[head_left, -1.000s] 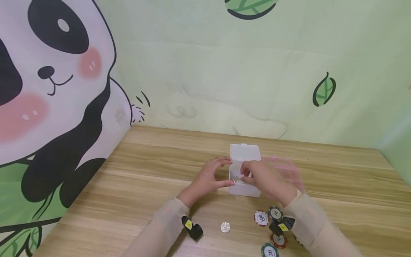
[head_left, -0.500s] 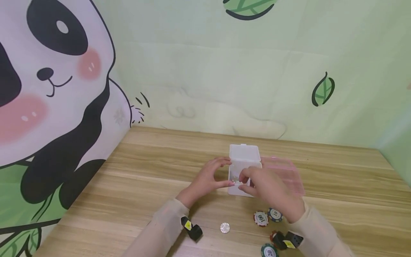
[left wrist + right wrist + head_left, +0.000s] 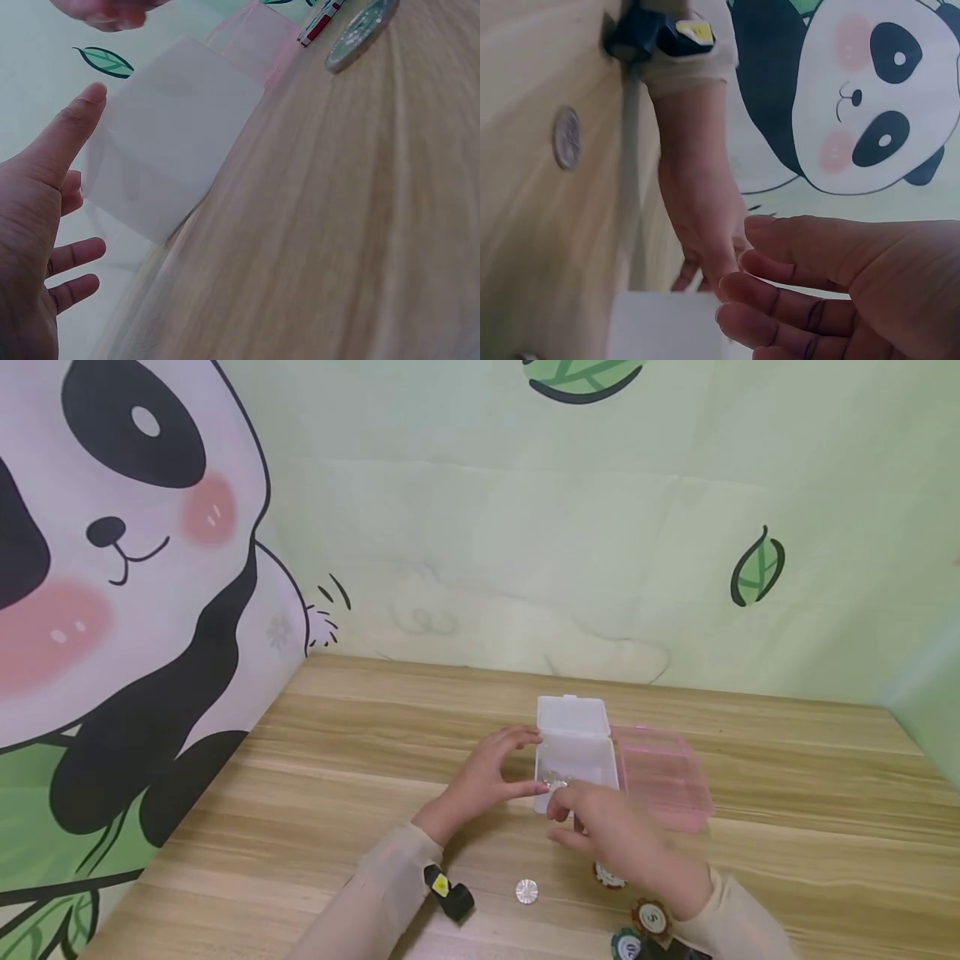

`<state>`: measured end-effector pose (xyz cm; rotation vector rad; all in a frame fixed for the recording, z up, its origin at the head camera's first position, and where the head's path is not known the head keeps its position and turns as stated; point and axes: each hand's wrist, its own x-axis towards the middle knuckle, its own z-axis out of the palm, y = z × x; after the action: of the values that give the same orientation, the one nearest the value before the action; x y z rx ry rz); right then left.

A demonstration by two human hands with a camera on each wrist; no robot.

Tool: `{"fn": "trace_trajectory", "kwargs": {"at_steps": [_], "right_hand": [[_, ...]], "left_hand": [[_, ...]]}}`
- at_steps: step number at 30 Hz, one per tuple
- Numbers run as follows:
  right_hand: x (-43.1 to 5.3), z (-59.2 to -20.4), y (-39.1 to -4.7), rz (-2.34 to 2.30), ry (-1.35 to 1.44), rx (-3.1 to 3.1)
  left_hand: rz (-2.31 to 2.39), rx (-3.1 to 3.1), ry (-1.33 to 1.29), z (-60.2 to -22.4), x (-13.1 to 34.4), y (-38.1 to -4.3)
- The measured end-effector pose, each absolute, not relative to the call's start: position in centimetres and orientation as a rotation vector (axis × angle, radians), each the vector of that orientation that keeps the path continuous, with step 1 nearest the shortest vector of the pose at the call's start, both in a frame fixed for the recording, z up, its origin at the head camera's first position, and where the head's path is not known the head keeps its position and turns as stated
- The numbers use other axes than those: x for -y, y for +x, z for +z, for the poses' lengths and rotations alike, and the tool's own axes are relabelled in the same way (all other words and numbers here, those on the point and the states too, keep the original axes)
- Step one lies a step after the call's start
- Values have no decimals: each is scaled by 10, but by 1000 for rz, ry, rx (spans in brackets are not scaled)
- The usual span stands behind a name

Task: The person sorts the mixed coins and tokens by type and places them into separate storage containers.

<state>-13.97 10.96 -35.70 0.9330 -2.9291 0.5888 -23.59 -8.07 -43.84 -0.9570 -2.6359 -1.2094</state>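
Observation:
A white lidded box [image 3: 573,806] stands on the wooden table with its lid [image 3: 573,716] tipped back. Shiny silvery discs [image 3: 557,782] lie inside it, too small to make out fully. My left hand [image 3: 480,777] rests at the box's left side, thumb at the front corner and fingers at the back; in the left wrist view the thumb is straight. Over the box's front edge hovers my right hand [image 3: 607,827], its fingers loosely bent. In the right wrist view no thing shows between its fingertips. A silvery coin-like disc [image 3: 527,892] lies on the table in front.
A pink see-through box [image 3: 663,777] stands right of the white one. Poker chips lie near the right forearm: a red one [image 3: 651,917], a green one [image 3: 627,945] and a partly hidden one [image 3: 609,876]. A panda-printed cloth [image 3: 135,527] borders the table.
My right hand has come out of the white box, toward me, and now hovers at its front edge. More of the box's inside shows. The left hand has stayed put.

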Motion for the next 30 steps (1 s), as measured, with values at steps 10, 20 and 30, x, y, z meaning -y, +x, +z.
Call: {"fn": "trace_trajectory", "kwargs": {"at_steps": [10, 20, 30], "right_hand": [[-100, -379, -127, 485, 1030, 2865], [-93, -388, -121, 499, 1135, 2882], [-86, -396, -118, 399, 1188, 2891]], "left_hand": [[-1204, 2612, -972, -439, 80, -235], [-1204, 2644, -961, -437, 80, -234], [-1181, 2640, -975, -436, 81, -235]]}}
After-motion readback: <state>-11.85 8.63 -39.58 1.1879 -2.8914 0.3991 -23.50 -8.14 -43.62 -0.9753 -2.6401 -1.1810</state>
